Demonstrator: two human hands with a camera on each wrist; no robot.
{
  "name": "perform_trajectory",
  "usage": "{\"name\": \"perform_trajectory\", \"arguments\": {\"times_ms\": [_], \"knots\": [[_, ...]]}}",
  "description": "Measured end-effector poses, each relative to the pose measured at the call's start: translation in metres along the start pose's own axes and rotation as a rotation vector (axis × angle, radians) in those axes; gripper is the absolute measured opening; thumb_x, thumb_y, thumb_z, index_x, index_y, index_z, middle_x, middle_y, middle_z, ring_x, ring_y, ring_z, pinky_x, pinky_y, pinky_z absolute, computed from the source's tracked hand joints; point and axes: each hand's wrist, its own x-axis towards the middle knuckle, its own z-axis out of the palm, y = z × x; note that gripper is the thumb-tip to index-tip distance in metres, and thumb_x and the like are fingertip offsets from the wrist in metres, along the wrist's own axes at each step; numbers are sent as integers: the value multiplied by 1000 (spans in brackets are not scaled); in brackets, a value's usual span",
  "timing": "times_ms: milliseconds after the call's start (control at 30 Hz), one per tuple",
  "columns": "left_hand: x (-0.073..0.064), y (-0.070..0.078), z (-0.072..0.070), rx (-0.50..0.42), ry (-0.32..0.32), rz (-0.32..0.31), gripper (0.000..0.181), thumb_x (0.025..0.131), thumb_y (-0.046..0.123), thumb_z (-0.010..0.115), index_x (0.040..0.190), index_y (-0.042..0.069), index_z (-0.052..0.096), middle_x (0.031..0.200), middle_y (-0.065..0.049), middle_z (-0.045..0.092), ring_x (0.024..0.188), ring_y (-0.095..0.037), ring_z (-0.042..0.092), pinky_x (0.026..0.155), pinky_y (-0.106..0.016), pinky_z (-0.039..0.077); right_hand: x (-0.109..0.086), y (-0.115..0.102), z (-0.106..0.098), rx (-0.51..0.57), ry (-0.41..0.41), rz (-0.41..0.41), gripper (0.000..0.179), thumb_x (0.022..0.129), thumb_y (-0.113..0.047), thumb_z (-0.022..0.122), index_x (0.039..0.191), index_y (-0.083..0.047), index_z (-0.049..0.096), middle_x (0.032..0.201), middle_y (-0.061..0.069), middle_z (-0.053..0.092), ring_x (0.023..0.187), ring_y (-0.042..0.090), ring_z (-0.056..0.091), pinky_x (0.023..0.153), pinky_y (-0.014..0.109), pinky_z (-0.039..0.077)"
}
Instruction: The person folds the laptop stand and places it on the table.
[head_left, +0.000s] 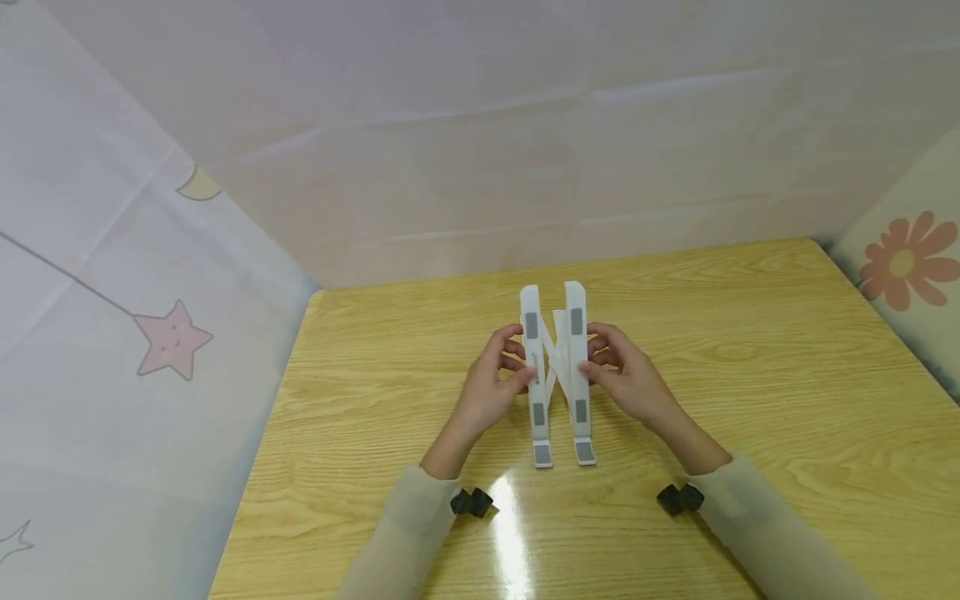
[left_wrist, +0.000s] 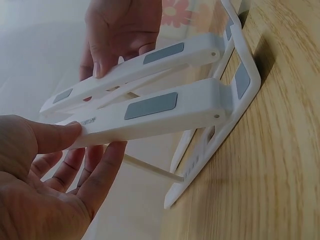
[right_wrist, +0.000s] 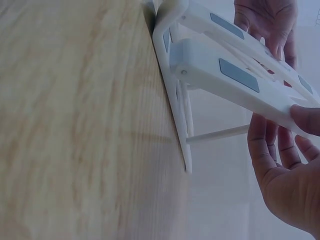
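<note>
My left hand (head_left: 491,383) and right hand (head_left: 628,375) are each pinching one rail (head_left: 532,346) of the stand (head_left: 557,361), which is standing between them, its base (left_wrist: 206,146) resting on the table (head_left: 360,417) below. I'm risking skewing it or sliding the base if one hand is pulling harder.

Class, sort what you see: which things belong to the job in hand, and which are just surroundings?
Part of the job:
White stand
Left hand, pinching one side of it
Right hand, pinching the other

Just surroundings:
Table under the stand
Wrist cameras
Pink star
Yellow moon
Red flower
</note>
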Motion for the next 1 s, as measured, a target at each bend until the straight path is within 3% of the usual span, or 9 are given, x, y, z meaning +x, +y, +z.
{"name": "perform_trajectory", "arguments": {"times_ms": [200,433,767,1000], "knots": [[3,-6,4,20,7,0,56,95,-6,64,146,6,43,117,-20,55,99,-35,61,79,-49,62,1,-1,4,23,-13,-15,49,96,2,66,141,-7,49,111,17,57,94,26,63,79,48,61],[2,1,6,-10,-7,5,56,96,-9,62,147,3,42,117,-24,53,100,-40,59,82,-59,59,2,-1,6,22,-19,-6,49,96,1,66,141,-8,49,111,17,57,95,29,63,78,43,61],[3,3,9,19,-14,-1,55,96,-7,63,146,4,43,117,-22,56,99,-36,61,81,-52,61,2,0,8,33,-32,-16,48,97,0,65,142,-8,49,111,17,57,95,30,63,79,47,61],[4,3,11,29,-21,8,54,96,-5,64,145,4,44,116,-22,57,98,-33,61,77,-43,62,2,-2,10,43,-41,-29,48,97,0,65,142,-8,49,112,18,56,96,31,63,78,43,61]]}}
